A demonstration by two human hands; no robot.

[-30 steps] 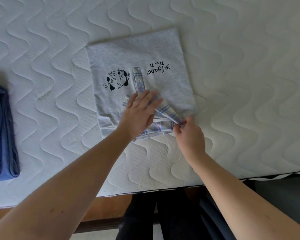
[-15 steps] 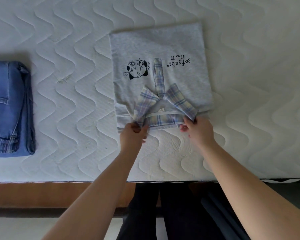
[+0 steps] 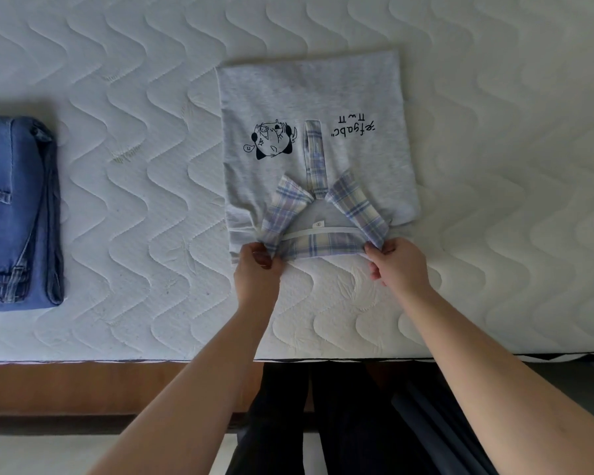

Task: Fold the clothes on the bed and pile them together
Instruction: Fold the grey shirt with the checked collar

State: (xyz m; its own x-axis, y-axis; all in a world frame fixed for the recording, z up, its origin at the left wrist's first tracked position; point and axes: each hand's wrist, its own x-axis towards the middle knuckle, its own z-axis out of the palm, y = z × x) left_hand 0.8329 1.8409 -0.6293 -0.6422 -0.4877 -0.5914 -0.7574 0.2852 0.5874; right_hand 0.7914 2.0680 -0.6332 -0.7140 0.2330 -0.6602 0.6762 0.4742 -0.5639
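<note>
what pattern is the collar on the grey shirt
Blue, lilac and cream plaid collar, clearest in the head view.

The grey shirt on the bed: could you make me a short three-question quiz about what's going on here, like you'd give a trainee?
1. True or false: the folded jeans lie on top of the grey polo shirt.
2. Multiple choice: what do the left hand and the right hand grip? A) the shirt's far hem B) the near corners of the plaid collar C) the jeans
3. Fill in: the cartoon print on the shirt lies on the ____ side of the plaid placket.

Key
1. False; they lie apart on the mattress, jeans at the left edge of the view.
2. B
3. Left
</note>
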